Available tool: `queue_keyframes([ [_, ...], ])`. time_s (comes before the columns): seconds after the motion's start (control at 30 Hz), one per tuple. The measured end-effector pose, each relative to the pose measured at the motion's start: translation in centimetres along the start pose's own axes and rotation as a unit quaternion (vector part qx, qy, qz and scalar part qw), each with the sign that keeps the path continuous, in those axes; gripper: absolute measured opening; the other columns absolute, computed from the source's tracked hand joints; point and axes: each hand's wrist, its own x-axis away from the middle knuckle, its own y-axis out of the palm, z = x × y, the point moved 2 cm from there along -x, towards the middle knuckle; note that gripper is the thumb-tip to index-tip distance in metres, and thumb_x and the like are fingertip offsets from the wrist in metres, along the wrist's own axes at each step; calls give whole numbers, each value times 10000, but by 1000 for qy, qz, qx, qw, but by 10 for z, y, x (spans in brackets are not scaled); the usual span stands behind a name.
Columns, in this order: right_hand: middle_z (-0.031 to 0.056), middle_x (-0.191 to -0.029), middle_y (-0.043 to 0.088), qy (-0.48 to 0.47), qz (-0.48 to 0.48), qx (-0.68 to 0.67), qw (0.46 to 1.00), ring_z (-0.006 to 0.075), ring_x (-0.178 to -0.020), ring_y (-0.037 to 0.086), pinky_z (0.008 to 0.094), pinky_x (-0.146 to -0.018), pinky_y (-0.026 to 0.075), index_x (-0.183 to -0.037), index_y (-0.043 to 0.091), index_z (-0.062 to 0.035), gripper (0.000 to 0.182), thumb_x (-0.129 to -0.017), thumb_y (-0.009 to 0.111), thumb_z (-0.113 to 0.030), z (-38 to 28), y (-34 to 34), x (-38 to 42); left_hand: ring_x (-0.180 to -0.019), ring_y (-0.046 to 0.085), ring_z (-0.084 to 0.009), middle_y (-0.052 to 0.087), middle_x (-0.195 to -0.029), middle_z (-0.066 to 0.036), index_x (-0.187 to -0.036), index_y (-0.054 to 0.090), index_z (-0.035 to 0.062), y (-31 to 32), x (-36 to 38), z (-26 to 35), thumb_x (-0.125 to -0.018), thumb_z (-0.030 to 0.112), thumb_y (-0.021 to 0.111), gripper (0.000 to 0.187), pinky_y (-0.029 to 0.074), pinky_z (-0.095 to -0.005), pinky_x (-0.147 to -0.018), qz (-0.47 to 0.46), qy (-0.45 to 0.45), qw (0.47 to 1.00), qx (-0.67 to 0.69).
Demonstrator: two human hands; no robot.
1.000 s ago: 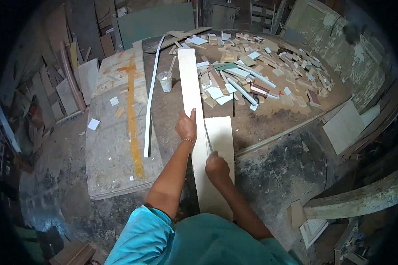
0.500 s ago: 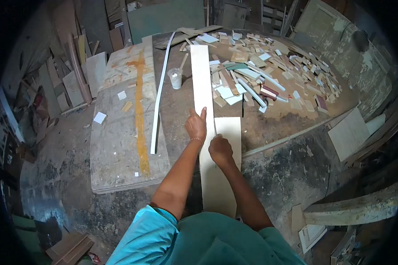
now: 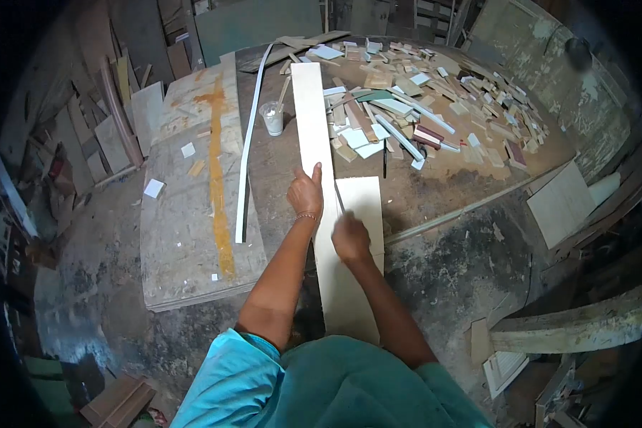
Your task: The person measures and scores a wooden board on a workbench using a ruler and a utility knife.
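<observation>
A long pale board (image 3: 310,114) lies lengthwise in front of me, over a wider pale board (image 3: 360,207). My left hand (image 3: 306,191) grips the long board at its left edge, the index finger pointing forward along its top. Closed round a thin, narrow tool (image 3: 340,197), my right hand (image 3: 351,239) is at the long board's right edge, slightly blurred. The tool's tip is beside that edge; its handle is hidden in the fist.
A cup (image 3: 272,120) with a stick in it stands left of the board. Many wood offcuts (image 3: 406,107) cover the worktable (image 3: 435,207) at the right. Further left, a long white strip (image 3: 248,143) lies by stacked sheets (image 3: 182,242).
The view has shifted, so the boards and table appear a little further left and up. My right hand has moved slightly against the board's edge, and both hands keep their holds.
</observation>
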Motion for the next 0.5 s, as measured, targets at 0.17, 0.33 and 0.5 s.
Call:
queue_keyframes([
  [0.17, 248, -747, 582, -42, 72, -30, 996, 401, -711, 584, 475, -638, 469, -865, 499, 39, 236, -817, 395, -167, -9, 0, -14, -593, 576, -387, 571, -610, -225, -823, 468, -17, -4, -1, 2, -807, 481, 469, 498, 438, -467, -550, 10, -1, 1000, 2],
  [0.33, 240, -753, 583, 1, 40, 35, 999, 393, -720, 584, 473, -654, 466, -813, 525, 30, 240, -810, 398, -174, 3, -7, 26, -629, 570, -407, 567, -648, -256, -826, 480, -31, -9, -3, 10, -807, 483, 464, 514, 437, -473, -584, -10, -28, 999, 14],
  [0.5, 234, -777, 584, -22, 41, -29, 998, 385, -726, 586, 474, -660, 467, -842, 526, 38, 256, -813, 394, -180, -15, -10, -14, -640, 569, -413, 565, -658, -266, -834, 476, -39, -9, 2, 8, -807, 480, 467, 520, 437, -473, -600, -16, -30, 999, 12],
])
